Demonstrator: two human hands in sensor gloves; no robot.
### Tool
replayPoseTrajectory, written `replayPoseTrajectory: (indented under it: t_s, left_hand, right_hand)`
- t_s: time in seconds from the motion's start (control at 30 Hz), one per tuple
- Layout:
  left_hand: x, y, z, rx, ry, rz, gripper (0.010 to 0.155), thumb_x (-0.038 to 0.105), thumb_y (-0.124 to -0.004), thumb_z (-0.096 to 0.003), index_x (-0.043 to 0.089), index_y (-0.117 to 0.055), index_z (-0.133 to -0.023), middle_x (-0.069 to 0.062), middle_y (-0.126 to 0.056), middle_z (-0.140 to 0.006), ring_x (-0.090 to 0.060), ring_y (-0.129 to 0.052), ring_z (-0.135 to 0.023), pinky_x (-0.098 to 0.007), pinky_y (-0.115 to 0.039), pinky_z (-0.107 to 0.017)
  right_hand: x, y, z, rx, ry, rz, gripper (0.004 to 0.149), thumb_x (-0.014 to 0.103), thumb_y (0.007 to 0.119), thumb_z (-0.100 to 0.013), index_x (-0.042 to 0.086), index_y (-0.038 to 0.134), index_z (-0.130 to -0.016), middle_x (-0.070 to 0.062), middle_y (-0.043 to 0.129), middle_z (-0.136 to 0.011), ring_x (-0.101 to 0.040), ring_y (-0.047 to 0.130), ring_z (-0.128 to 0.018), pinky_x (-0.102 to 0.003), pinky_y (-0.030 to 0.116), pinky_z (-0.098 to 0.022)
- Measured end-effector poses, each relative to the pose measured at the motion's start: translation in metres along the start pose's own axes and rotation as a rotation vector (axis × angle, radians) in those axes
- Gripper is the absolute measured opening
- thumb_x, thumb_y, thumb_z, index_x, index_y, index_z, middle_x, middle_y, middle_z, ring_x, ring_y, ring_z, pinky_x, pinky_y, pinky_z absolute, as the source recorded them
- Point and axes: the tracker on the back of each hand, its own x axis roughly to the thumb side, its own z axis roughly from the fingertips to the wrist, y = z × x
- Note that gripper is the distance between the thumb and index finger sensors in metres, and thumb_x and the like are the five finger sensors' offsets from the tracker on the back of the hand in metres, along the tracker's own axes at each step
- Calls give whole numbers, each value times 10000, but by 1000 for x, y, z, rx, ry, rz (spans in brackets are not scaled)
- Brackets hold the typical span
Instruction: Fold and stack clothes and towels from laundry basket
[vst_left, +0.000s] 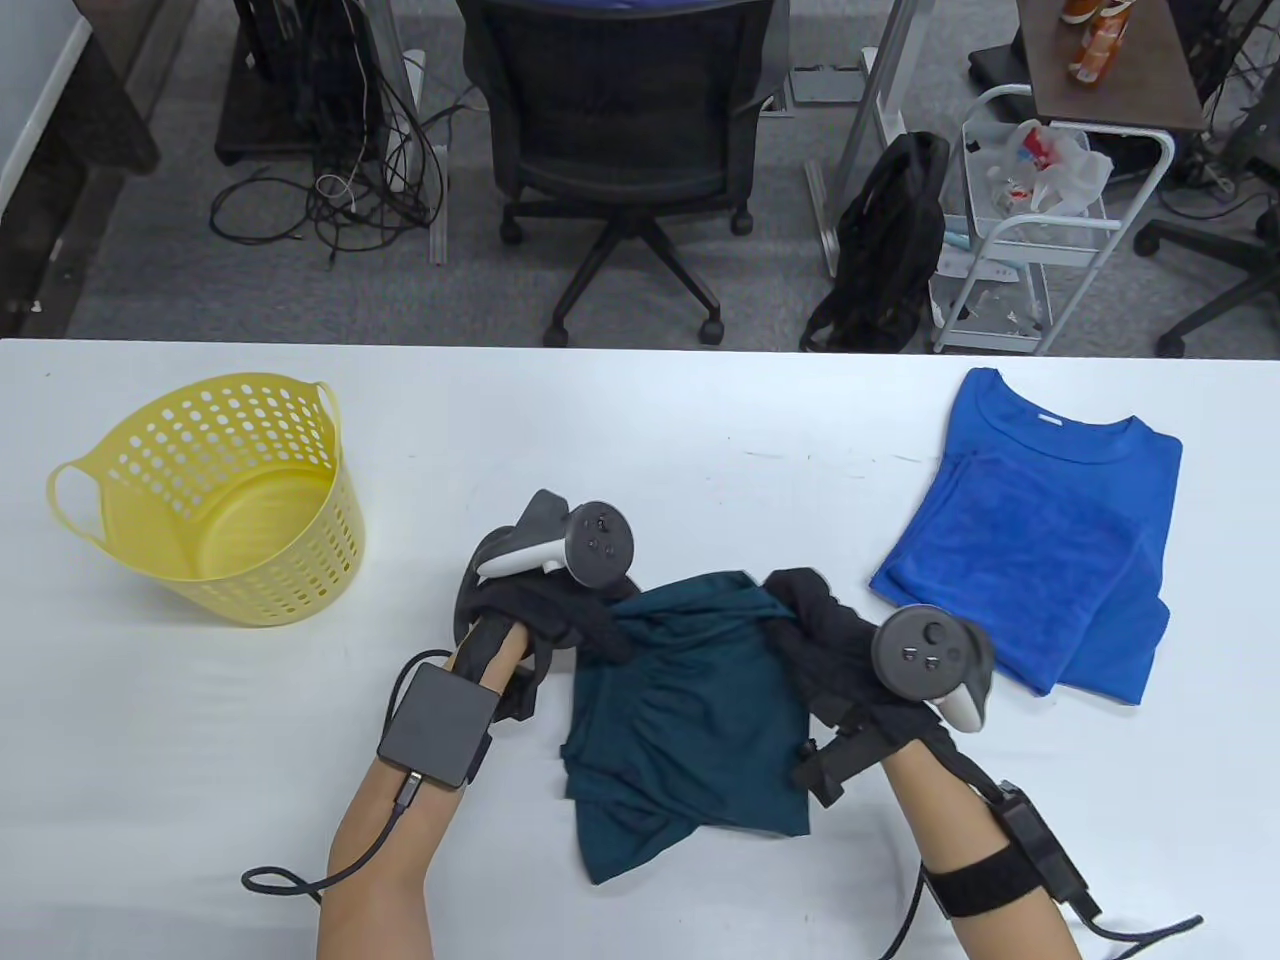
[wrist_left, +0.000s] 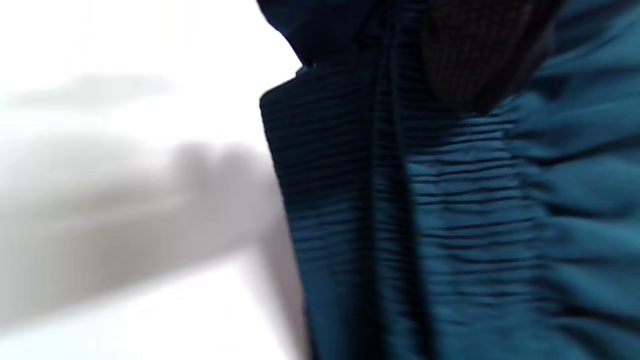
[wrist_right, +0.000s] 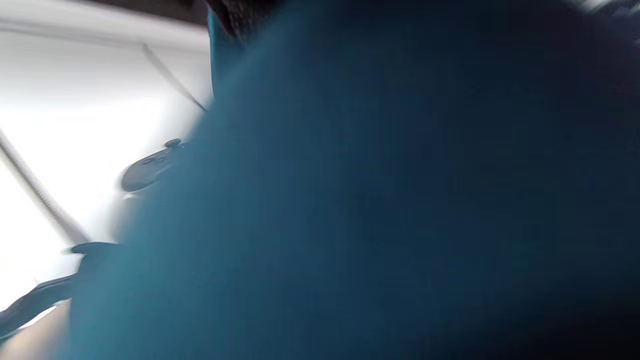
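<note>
A dark teal garment (vst_left: 685, 710) hangs crumpled between my two hands near the table's front middle, its lower part lying on the white table (vst_left: 640, 430). My left hand (vst_left: 590, 625) grips its upper left corner. My right hand (vst_left: 800, 610) grips the upper right corner. The teal cloth (wrist_left: 450, 225) fills the left wrist view, with a gloved finger at its top. The same teal cloth (wrist_right: 375, 200) blurs over most of the right wrist view. A bright blue T-shirt (vst_left: 1050, 540) lies folded at the right. The yellow laundry basket (vst_left: 215, 500) stands at the left with nothing in it.
Past the table's far edge stand an office chair (vst_left: 620, 150), a black backpack (vst_left: 885, 250) and a white wire cart (vst_left: 1030, 230). Cables trail from both wrists over the table's front edge.
</note>
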Motion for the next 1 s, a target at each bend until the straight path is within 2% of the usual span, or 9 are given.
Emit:
replayPoseTrajectory:
  t_s: [0.07, 0.13, 0.17, 0.2, 0.23, 0.3, 0.53, 0.77, 1.0]
  left_hand:
    - [44, 40, -14, 148, -54, 26, 584, 565, -854, -518, 361, -714, -1047, -288, -328, -1303, -620, -197, -1119, -836, -318, -686]
    - [80, 64, -34, 431, 49, 93, 828, 578, -720, -568, 307, -297, -1226, -265, -115, -1291, -571, -223, -1149, -800, -363, -730]
    - [90, 70, -39, 534, 101, 113, 961, 571, -709, -555, 212, -120, -1223, -312, -25, -1240, -576, -251, -1140, -777, -404, -745]
    - [97, 75, -41, 591, 144, 98, 1000, 585, -688, -550, 162, -62, -1205, -334, -25, -1225, -575, -273, -1137, -763, -426, -750]
    - [101, 75, -41, 598, 152, 60, 1011, 603, -667, -549, 149, -42, -1201, -340, -28, -1223, -577, -279, -1134, -759, -438, -749]
    - [100, 66, -34, 577, 121, -20, 1010, 611, -663, -549, 145, -50, -1203, -349, -41, -1221, -581, -287, -1128, -759, -453, -741]
    - [54, -29, 37, 510, 170, -245, 927, 607, -685, -545, 160, -256, -1235, -344, -207, -1249, -583, -381, -1120, -746, -512, -729]
    - [14, -81, 103, 619, 305, -202, 894, 598, -694, -542, 164, -321, -1229, -315, -276, -1260, -560, -434, -1125, -732, -540, -730]
    - [-23, -117, 118, 622, 385, -127, 903, 591, -693, -539, 152, -297, -1222, -320, -250, -1250, -564, -417, -1119, -732, -540, -726]
  right_hand:
    - [2, -51, -1, -127, 153, 122, 400, 172, 649, -611, 72, 548, -985, -190, 841, -804, -116, 946, -326, -253, 872, -235]
    - [-8, -106, -14, -356, 345, 260, 408, 166, 646, -621, 42, 531, -992, -203, 828, -810, -117, 944, -348, -263, 874, -258]
    - [-16, -125, -22, -419, 424, 344, 425, 164, 648, -628, 16, 508, -1001, -222, 805, -828, -143, 953, -402, -300, 881, -306]
    - [-25, -140, -30, -410, 492, 420, 577, 197, 663, -637, -49, 365, -1064, -325, 646, -970, -315, 915, -640, -461, 832, -490]
    - [-41, -154, -36, -303, 613, 477, 786, 260, 655, -651, -84, 112, -1102, -450, 228, -1110, -619, 523, -954, -733, 530, -658]
    - [-50, -156, -32, -198, 735, 447, 843, 310, 618, -676, -3, -32, -1113, -405, -28, -1107, -706, 214, -975, -828, 330, -659]
    - [-46, -61, -2, 38, 305, 380, 704, 287, 659, -662, -5, 282, -1180, -398, 200, -1158, -696, 335, -968, -802, 435, -647]
    - [-11, 25, 37, 162, 61, 453, 681, 329, 668, -656, 3, 376, -1178, -383, 321, -1168, -676, 425, -976, -794, 487, -639]
    - [-11, 57, 53, 214, -15, 578, 670, 339, 668, -647, 11, 405, -1169, -368, 366, -1164, -656, 456, -980, -788, 500, -640]
